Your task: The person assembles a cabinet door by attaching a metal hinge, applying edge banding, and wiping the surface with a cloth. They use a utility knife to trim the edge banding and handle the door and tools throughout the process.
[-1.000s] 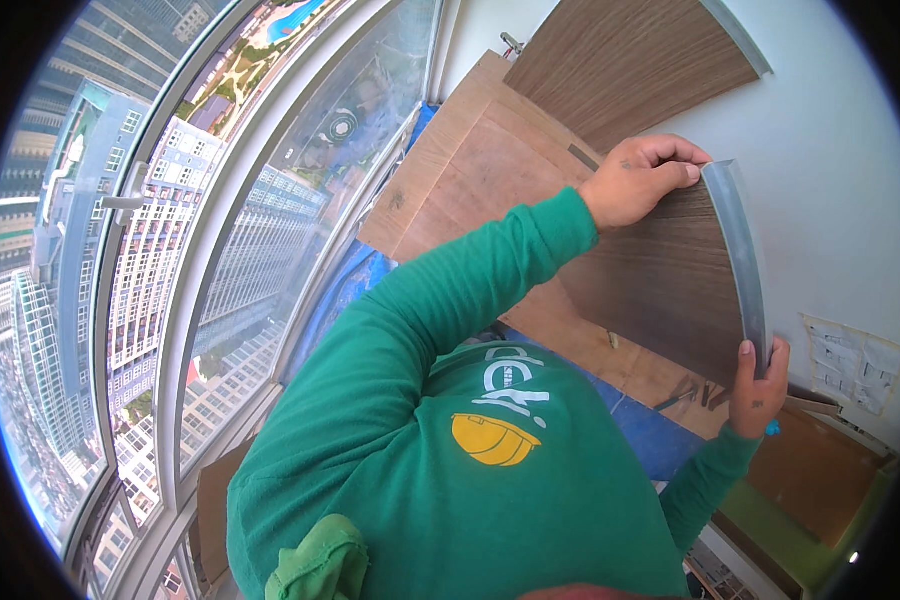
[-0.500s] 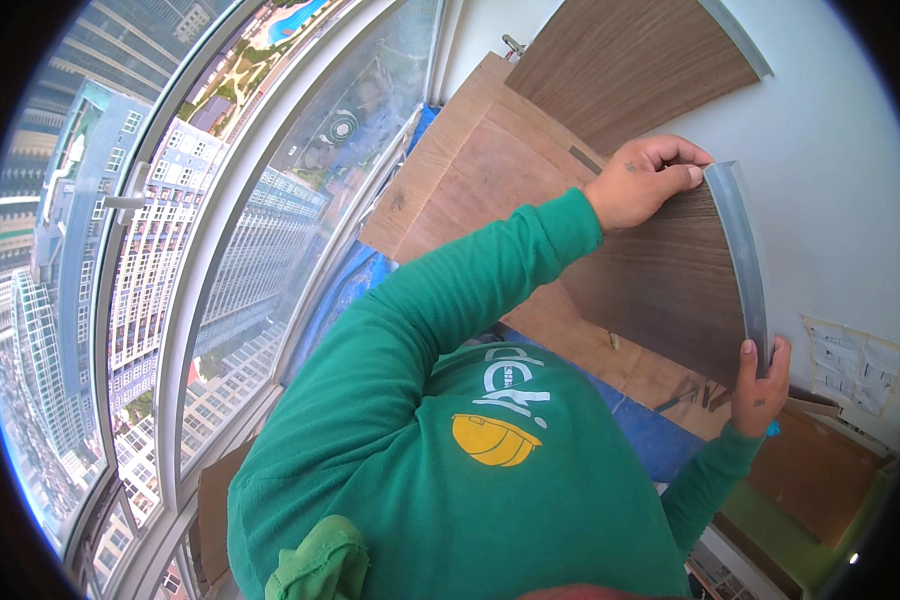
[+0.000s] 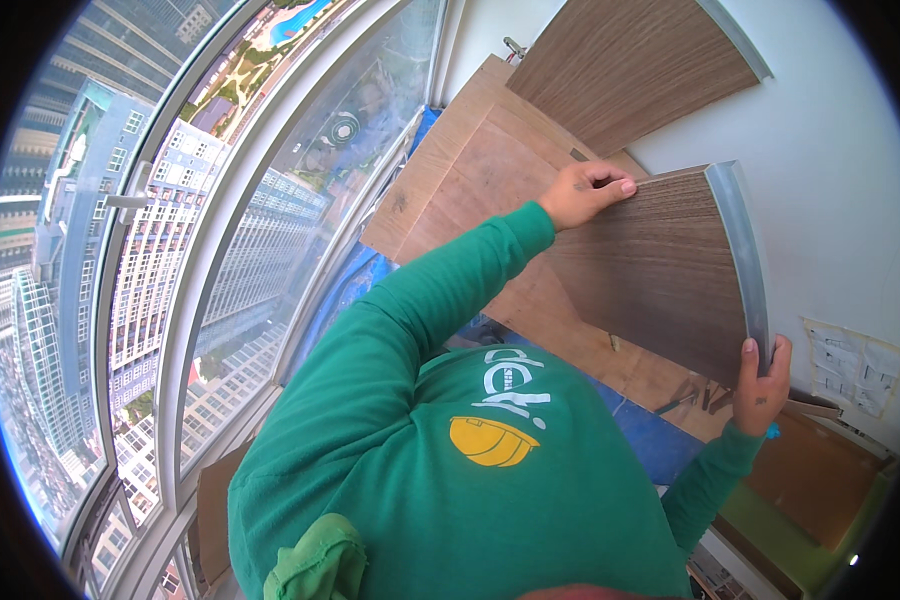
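A brown wood-grain panel (image 3: 660,265) is held up, tilted, over a worktable. Grey strip (image 3: 740,230), possibly edge trim, runs along its right side. My left hand (image 3: 585,195) is closed at the panel's top edge, its thumb and curled fingers pinching there; some fingers are hidden. Lower down, my right hand (image 3: 760,385) grips the bottom right corner, thumb on the near face by the strip and fingers behind it. Much of the panel's lower left side shades into the board behind it.
Beneath lies a wooden work surface (image 3: 470,190) with dark hand tools (image 3: 690,395) near its front right. A second wood-grain panel (image 3: 635,70) leans against the white wall (image 3: 820,150). Tall windows (image 3: 350,130) line the left. Blue sheeting (image 3: 345,290) hangs below, and a taped paper sheet (image 3: 852,365) is at right.
My left hand has slid left along the panel's top edge, away from the corner with the grey strip. My right hand and the panel have hardly moved.
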Available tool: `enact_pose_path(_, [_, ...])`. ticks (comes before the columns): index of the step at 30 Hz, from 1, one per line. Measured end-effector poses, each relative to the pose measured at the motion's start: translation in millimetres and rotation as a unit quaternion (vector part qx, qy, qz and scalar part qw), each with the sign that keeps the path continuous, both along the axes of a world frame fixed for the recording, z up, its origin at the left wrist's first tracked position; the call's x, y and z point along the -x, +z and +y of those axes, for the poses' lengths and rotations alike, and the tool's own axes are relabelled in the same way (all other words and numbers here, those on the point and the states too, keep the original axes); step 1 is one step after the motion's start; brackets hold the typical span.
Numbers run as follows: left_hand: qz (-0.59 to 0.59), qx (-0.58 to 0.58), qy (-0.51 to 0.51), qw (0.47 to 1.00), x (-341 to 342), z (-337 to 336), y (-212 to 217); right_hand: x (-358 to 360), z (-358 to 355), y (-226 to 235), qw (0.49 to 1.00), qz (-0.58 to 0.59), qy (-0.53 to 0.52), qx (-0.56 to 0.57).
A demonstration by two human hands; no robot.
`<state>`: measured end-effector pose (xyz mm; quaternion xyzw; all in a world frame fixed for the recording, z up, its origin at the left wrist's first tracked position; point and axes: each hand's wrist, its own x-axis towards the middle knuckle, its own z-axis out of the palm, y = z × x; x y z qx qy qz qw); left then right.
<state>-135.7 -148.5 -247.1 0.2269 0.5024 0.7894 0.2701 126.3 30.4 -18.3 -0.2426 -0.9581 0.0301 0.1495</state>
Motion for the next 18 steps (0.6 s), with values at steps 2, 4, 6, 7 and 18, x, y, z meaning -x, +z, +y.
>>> enact_pose_path(2, [0.005,0.026,0.006,1.000,2,-1,-24,0,0,-1,1.000,0.001,-0.001,0.003])
enact_pose_path(4, [0.006,0.068,0.007,0.998,3,-5,-40,1,-2,-1,1.000,0.008,0.000,0.012])
enact_pose_path(6, [0.009,0.102,0.007,0.995,4,-8,-60,1,-2,-2,1.000,0.011,-0.001,0.011])
enact_pose_path(7, [0.012,0.116,0.007,0.993,5,-10,-71,1,-1,-3,1.000,0.013,-0.001,0.010])
enact_pose_path(18, [0.042,0.233,-0.021,0.971,7,-11,-165,-4,-1,-4,1.000,0.011,-0.011,0.017])
